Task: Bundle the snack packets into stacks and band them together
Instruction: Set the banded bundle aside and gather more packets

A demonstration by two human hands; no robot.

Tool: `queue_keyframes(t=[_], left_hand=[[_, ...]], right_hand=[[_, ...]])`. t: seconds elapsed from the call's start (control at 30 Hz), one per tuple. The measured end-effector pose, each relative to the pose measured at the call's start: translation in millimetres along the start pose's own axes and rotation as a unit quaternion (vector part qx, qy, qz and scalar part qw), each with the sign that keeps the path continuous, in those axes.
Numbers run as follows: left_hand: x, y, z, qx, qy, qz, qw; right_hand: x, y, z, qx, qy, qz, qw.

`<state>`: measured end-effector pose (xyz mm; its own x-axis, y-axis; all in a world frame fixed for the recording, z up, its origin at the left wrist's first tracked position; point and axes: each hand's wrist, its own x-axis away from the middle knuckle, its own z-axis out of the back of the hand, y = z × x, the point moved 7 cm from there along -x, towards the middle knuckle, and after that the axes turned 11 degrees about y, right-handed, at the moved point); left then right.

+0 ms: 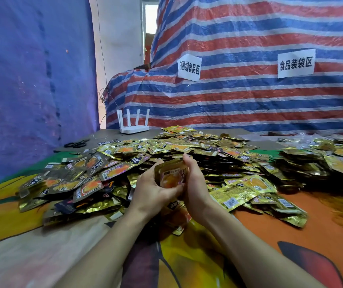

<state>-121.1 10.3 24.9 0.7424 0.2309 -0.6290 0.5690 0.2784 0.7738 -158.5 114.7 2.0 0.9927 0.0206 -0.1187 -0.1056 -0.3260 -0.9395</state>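
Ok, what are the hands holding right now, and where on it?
A small stack of snack packets, upright between both hands. The left hand grips its left edge and lower front; the right hand presses flat against its right edge.

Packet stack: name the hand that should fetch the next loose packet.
Right, probably. The left hand cups the stack, thumb curled round it; the right hand presses its side with straight fingers, and loose packets lie near it.
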Motion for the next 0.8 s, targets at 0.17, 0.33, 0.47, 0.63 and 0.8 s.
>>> queue_keyframes(t=[0.17,0.33,0.47,0.63,0.8], left_hand=[[-0.1,5.9,-5.1,0.025,-0.032,-0.009,0.999],[4.5,20.8,-19.0,0.017,-0.039,-0.035,0.998],[13.6,46.3,-40.6,0.052,-0.058,-0.044,0.996],[18.8,80.6,-67.3,0.085,-0.074,-0.062,0.992],[27.0,92.1,-84.5,0.096,-0.106,-0.060,0.988]], right_hand=[[2.5,-6.1,-3.7,-0.013,-0.027,-0.017,0.999],[10.8,-24.6,14.2,0.008,0.057,0.026,0.998],[25.0,-58.0,58.5,0.128,0.104,0.129,0.978],[39.3,-112.5,162.1,0.532,0.175,0.159,0.813],[65.3,-143.8,266.4,0.785,0.195,0.016,0.588]])
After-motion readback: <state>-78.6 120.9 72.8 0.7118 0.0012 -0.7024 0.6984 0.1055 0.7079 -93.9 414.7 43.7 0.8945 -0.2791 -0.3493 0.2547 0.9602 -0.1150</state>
